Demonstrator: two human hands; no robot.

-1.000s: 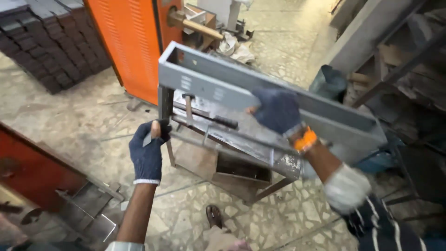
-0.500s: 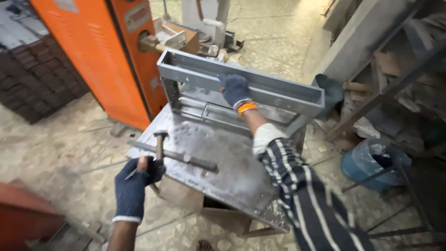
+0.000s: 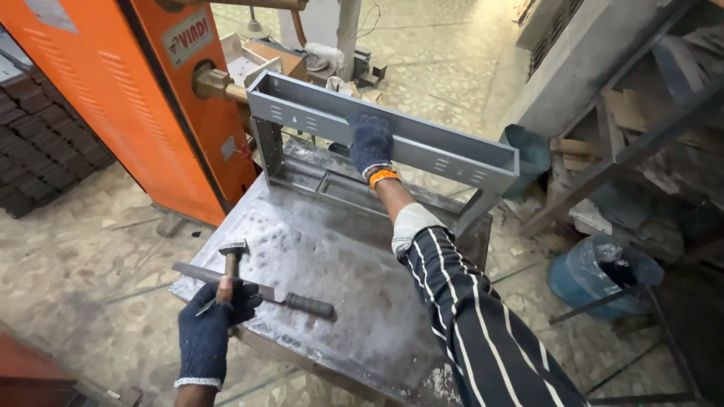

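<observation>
1. On the far side of the grey metal table (image 3: 339,301), a long grey metal frame (image 3: 445,154) stands up on its side.
2. The right hand (image 3: 369,142), in a dark blue glove, is wrapped tight over the top bar of the frame.
3. The left hand (image 3: 211,320), also gloved, is closed around the wooden handle of a small hammer (image 3: 230,260) at the near left edge.
4. A flat metal tool with a black grip (image 3: 290,300) lies on the table just beside that hand.
5. A big orange machine (image 3: 136,98) stands to the left of the table.
</observation>
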